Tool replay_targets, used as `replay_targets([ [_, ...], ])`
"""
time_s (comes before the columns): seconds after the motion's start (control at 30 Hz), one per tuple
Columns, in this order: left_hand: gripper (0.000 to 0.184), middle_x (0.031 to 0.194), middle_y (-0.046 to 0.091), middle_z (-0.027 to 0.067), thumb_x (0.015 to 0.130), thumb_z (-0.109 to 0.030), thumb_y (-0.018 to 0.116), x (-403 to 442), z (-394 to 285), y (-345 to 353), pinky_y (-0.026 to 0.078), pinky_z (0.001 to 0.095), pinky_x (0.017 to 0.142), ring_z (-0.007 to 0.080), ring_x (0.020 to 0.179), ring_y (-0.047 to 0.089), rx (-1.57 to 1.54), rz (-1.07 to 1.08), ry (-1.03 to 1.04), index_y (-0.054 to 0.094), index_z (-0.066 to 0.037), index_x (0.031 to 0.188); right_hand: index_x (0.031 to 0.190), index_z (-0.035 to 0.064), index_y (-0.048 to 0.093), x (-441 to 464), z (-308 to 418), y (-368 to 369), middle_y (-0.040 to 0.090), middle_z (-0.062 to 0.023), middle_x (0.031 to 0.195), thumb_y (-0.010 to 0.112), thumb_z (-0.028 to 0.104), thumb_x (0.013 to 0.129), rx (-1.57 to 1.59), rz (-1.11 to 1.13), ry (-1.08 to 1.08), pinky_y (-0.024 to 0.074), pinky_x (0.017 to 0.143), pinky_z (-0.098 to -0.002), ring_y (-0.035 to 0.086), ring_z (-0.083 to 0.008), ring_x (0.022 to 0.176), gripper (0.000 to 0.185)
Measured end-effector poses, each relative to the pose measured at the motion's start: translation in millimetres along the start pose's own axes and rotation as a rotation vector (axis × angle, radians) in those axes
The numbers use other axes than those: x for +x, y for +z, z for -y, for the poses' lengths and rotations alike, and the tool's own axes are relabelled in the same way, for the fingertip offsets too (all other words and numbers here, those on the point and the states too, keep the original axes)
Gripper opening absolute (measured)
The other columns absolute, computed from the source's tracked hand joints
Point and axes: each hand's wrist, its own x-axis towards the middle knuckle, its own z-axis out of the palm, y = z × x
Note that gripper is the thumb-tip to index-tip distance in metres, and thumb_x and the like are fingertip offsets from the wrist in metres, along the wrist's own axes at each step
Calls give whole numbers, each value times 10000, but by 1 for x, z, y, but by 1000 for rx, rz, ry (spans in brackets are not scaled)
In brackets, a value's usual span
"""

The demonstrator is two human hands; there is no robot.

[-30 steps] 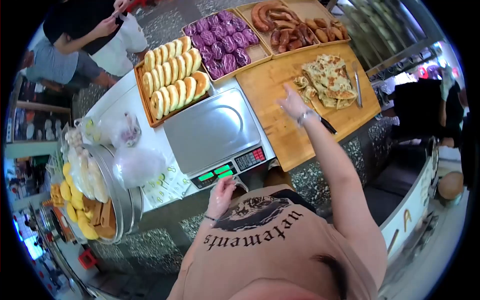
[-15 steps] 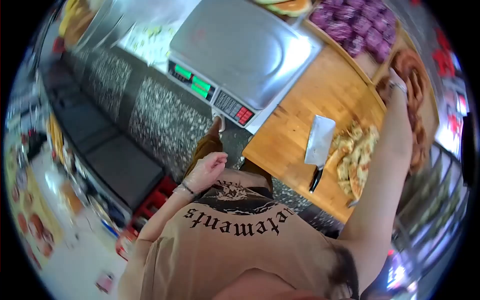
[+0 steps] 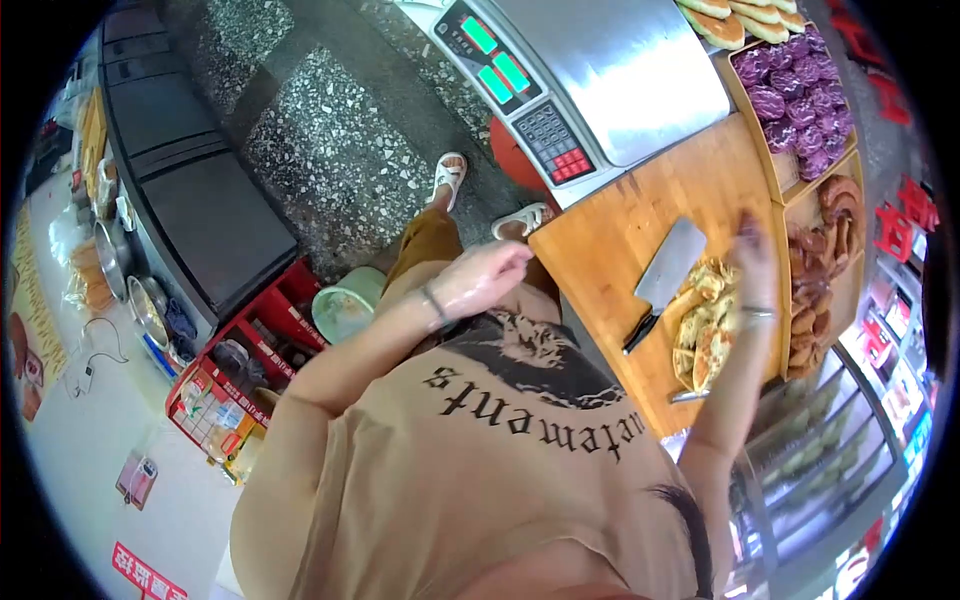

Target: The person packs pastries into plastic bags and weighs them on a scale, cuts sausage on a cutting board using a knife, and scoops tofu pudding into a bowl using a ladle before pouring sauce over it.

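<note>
My left hand (image 3: 485, 277), in a thin clear glove, hovers in front of my belly with its fingers curled together; nothing shows in it. Over the right side of the wooden board (image 3: 590, 250), my right hand (image 3: 748, 255) is smeared by motion, so its fingers and anything in them cannot be made out. Below and beside it lies a pile of cut, browned flatbread pieces (image 3: 705, 330). A cleaver (image 3: 672, 265) with a black handle rests flat on the board, left of the pile. Twisted brown pastries (image 3: 815, 260) fill a wooden tray to the right of that hand.
A digital scale (image 3: 640, 80) with green displays stands beyond the board. Purple wrapped items (image 3: 795, 100) and pale flatbreads (image 3: 740, 20) sit at the back right. A dark counter (image 3: 200, 215), a red crate (image 3: 270, 330) and a green bin (image 3: 345, 305) are on my left.
My right hand has drawn back from the brown pastries to above the board. The view has turned, with the scale and board now further right. My left hand stays near my belly.
</note>
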Motion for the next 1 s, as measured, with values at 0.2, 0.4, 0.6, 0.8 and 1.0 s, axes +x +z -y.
replay_targets([
  [0.2, 495, 1251, 507, 183, 782, -109, 611, 62, -42, 16, 442, 416, 961, 335, 1131, 534, 446, 154, 429, 493, -9, 1251, 1183, 34, 511, -132, 7, 171, 657, -206, 1000, 653, 76, 745, -665, 216, -81, 508, 826, -408, 644, -339, 950, 463],
  [0.4, 526, 1298, 486, 189, 792, -97, 579, 103, -11, 65, 442, 407, 968, 340, 1141, 536, 679, 280, 525, 457, -2, 1295, 1153, 31, 504, -113, -18, 180, 638, -221, 1000, 682, 75, 702, -810, 138, -181, 489, 840, -470, 601, -419, 942, 488],
  [0.6, 291, 1079, 565, 210, 800, -46, 538, 128, -1, 94, 505, 439, 822, 366, 953, 615, 727, 162, 441, 544, -36, 1091, 1222, 65, 508, -113, -42, 170, 534, -205, 1245, 735, 200, 718, -845, -204, -314, 427, 966, -448, 490, -376, 1159, 569],
  [0.8, 463, 1167, 506, 173, 772, -197, 704, 132, 3, 104, 493, 456, 843, 383, 947, 605, 790, 151, 367, 528, -106, 1190, 1169, 1, 528, -193, -108, 126, 566, -246, 1171, 784, 342, 698, -549, -494, 434, 468, 903, -437, 559, -396, 1062, 635],
  [1.0, 520, 1173, 497, 181, 755, -222, 719, 128, -9, 124, 484, 461, 849, 390, 960, 593, 790, 119, 290, 522, -110, 1224, 1043, -11, 590, -157, -146, 117, 643, -234, 966, 798, 347, 689, -530, -514, 159, 492, 826, -444, 615, -390, 936, 544],
])
